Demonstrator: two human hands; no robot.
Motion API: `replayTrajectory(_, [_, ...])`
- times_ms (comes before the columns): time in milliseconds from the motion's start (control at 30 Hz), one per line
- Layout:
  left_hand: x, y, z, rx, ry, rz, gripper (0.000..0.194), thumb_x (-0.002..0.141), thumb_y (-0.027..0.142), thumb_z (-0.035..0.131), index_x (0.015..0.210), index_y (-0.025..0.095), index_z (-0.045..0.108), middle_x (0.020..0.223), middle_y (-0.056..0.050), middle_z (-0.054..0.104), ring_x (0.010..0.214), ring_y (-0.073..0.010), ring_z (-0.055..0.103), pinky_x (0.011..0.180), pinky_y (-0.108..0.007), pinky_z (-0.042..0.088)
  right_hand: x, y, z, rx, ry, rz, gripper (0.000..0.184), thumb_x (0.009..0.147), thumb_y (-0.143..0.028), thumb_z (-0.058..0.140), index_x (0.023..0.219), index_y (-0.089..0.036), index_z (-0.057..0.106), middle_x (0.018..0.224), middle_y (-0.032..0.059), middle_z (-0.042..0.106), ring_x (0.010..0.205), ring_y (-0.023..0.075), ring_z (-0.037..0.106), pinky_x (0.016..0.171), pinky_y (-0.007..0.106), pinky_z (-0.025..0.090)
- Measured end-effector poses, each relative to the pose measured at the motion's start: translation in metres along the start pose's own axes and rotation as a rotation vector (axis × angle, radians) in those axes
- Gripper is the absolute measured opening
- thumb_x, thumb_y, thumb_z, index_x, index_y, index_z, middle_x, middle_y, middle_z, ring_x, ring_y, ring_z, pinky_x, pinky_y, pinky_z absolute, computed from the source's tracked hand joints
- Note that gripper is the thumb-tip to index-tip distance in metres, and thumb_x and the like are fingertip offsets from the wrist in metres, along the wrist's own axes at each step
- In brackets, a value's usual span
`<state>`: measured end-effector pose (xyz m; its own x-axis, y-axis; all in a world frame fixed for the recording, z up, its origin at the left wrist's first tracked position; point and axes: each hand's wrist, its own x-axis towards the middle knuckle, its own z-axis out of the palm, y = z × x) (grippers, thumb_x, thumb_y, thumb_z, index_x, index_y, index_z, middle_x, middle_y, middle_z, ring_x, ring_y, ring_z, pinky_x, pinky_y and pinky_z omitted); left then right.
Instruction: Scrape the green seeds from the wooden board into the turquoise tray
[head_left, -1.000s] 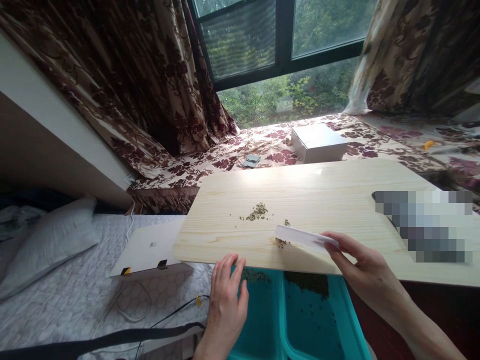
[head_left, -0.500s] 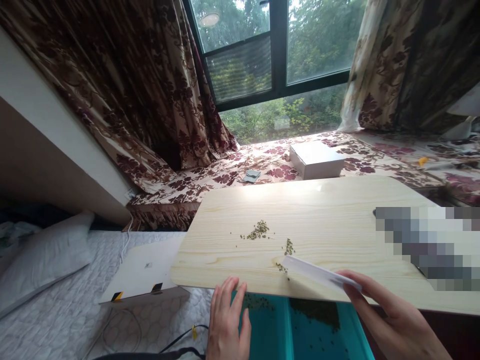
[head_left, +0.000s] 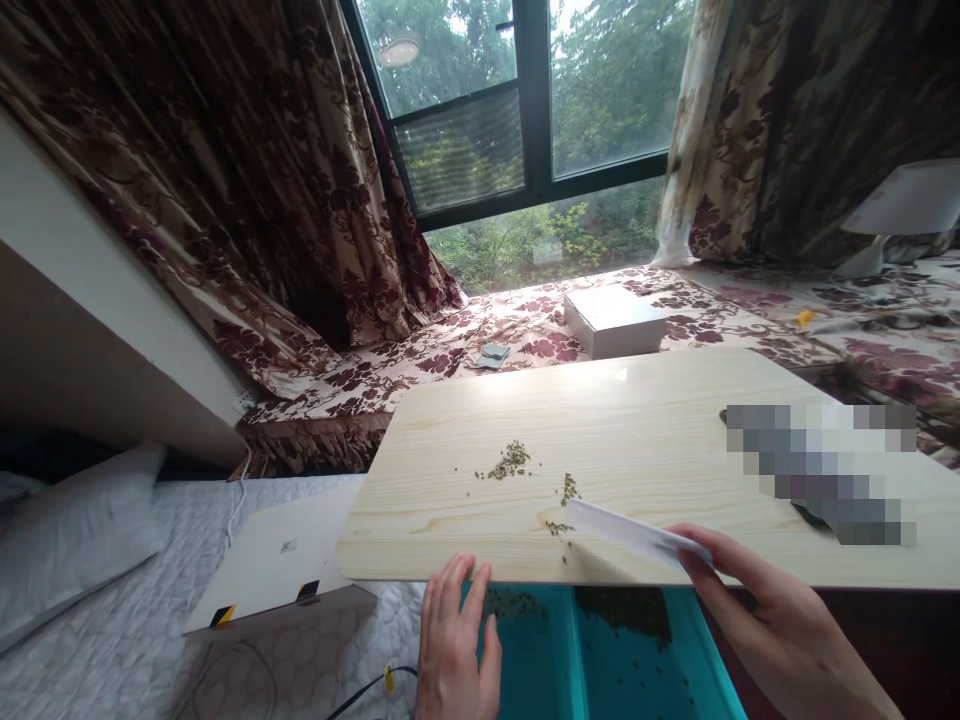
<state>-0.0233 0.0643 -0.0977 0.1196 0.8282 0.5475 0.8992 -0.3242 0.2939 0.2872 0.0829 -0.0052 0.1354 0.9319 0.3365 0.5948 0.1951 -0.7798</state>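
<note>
A pale wooden board [head_left: 660,440] lies across in front of me, with small heaps of green beans [head_left: 510,461] on it. My right hand [head_left: 757,610] pinches a white card [head_left: 626,530] that stands on edge on the board beside a few beans near the front edge. My left hand [head_left: 455,650] rests with fingers together on the rim of a teal two-compartment tray [head_left: 574,650] just under the board's edge. Dark green beans lie in both compartments.
A white box [head_left: 613,318] and a small grey object [head_left: 491,354] sit on the flowered window seat behind the board. A flat white carton [head_left: 277,560] and a cable [head_left: 367,688] lie on the quilted bed at left, near a pillow [head_left: 67,540]. A blurred patch covers the board's right end.
The view has tilted up and shifted slightly. The card in my right hand has stayed near the board's front edge beside the beans; my left hand has kept its place on the tray.
</note>
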Motion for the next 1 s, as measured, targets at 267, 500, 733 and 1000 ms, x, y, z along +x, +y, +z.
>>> replayTrajectory(267, [-0.004,-0.006,0.004,0.008,0.011,0.013,0.053,0.094,0.008,0.045,0.143,0.026,0.054,0.142,-0.011,0.058,0.134,-0.0293,0.053,0.114,-0.056,0.041,0.002,0.003,0.006,0.017,-0.056,0.034,0.035,0.090,-0.050,0.062,0.105,-0.025,0.081,0.098,0.0061,0.082,0.083,0.0233,0.078,0.072,0.024,0.062])
replayTrajectory(500, [-0.006,-0.021,-0.001,0.074,-0.068,0.124,0.058,0.094,0.010,0.049,0.149,0.027,0.048,0.144,-0.012,0.056,0.133,-0.0297,0.053,0.109,-0.053,0.048,0.005,-0.001,-0.006,0.029,-0.052,0.043,0.032,0.089,-0.049,0.063,0.101,-0.026,0.080,0.095,0.0063,0.082,0.080,0.0243,0.077,0.066,0.026,0.063])
replayTrajectory(733, [-0.006,-0.017,-0.002,0.078,-0.096,0.104,0.058,0.096,0.010,0.047,0.151,0.027,0.044,0.146,-0.012,0.054,0.136,-0.0297,0.051,0.110,-0.055,0.046,0.002,-0.009,-0.009,0.061,-0.120,-0.008,0.028,0.089,-0.047,0.063,0.100,-0.028,0.080,0.092,0.0044,0.082,0.075,0.0215,0.076,0.070,0.024,0.062])
replayTrajectory(1000, [-0.005,-0.017,-0.003,0.080,-0.099,0.103,0.057,0.096,0.010,0.047,0.151,0.026,0.044,0.146,-0.012,0.054,0.136,-0.0298,0.050,0.110,-0.054,0.045,0.002,-0.010,-0.010,0.057,-0.125,-0.026,0.024,0.090,-0.044,0.064,0.100,-0.029,0.080,0.097,0.0032,0.082,0.076,0.0198,0.076,0.070,0.021,0.061])
